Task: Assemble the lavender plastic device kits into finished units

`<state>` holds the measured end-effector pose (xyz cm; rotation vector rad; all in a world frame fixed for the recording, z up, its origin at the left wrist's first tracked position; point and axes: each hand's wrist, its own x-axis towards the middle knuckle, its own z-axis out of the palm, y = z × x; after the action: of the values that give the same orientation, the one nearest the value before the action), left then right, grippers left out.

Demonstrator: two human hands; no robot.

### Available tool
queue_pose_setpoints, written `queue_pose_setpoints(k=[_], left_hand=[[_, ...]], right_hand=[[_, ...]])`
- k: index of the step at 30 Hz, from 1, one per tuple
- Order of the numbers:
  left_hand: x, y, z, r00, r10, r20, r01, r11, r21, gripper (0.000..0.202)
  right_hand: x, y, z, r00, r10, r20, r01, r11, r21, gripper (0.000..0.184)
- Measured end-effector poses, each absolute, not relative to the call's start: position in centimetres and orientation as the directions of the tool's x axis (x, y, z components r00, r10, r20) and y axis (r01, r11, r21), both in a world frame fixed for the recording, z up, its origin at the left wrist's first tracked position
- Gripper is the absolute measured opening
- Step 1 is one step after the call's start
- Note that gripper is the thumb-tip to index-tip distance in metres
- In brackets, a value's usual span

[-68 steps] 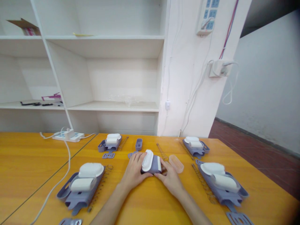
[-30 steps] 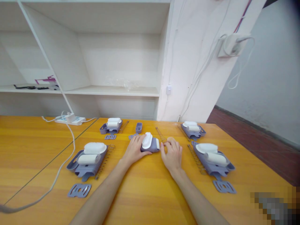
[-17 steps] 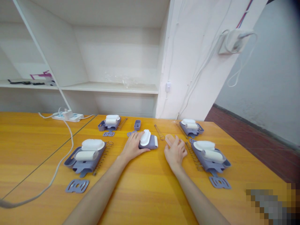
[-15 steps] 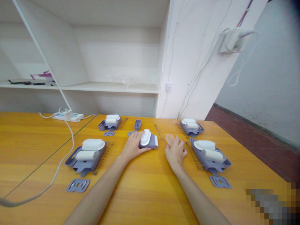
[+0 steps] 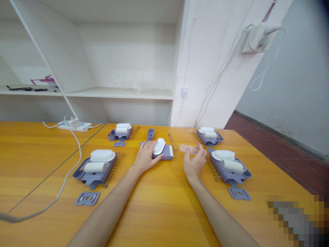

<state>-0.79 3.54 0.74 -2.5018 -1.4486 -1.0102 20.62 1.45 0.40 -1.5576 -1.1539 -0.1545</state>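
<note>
A grey plastic housing (image 5: 167, 152) lies on the table in front of me, with a white oval piece (image 5: 159, 146) on top and a white roll end at its right. My left hand (image 5: 146, 156) grips its left side, thumb along the near edge. Right of it, a pale, see-through strip (image 5: 184, 148) lies on the wood. My right hand (image 5: 195, 164) is over the strip's right end, thumb and fingers apart. A thin coil spring (image 5: 173, 142) rests between the housing and the strip. Behind my left hand is a small grey cup-like part (image 5: 150, 133).
Similar grey-and-white part sets stand at left (image 5: 96, 168), back left (image 5: 122, 132), right (image 5: 230, 166) and back right (image 5: 209, 136), with springs and flat grey plates (image 5: 87, 198) beside them. A power strip (image 5: 74, 125) and its cable (image 5: 73, 168) cross the left side.
The strip, earlier raised at my right fingertips, now lies flat on the table. My right fingers have spread apart. My left hand stays on the housing.
</note>
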Motion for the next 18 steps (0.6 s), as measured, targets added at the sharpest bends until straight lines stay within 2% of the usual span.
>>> queue_pose_setpoints(k=[5,10,14,18], left_hand=[[-0.8,3.7,0.7,0.346,0.762,0.548,0.803,-0.542,0.247,0.077],[-0.9,4.0,0.4,0.336,0.781,0.527,0.794,-0.535,0.288,0.080],[-0.8,3.8,0.3,0.314,0.790,0.527,0.804,-0.516,0.294,0.078],[-0.7,3.7,0.4,0.294,0.789,0.539,0.800,-0.511,0.313,0.080]], right_hand=[[20.8,1.6,0.2,0.504,0.599,0.623,0.614,0.258,-0.746,0.046],[20.5,1.7,-0.3,0.468,0.710,0.526,0.530,0.251,-0.810,0.047],[20.4,1.8,-0.5,0.441,0.771,0.460,0.513,0.204,-0.834,0.041],[20.5,2.1,-0.8,0.364,0.827,0.428,0.469,0.235,-0.851,0.041]])
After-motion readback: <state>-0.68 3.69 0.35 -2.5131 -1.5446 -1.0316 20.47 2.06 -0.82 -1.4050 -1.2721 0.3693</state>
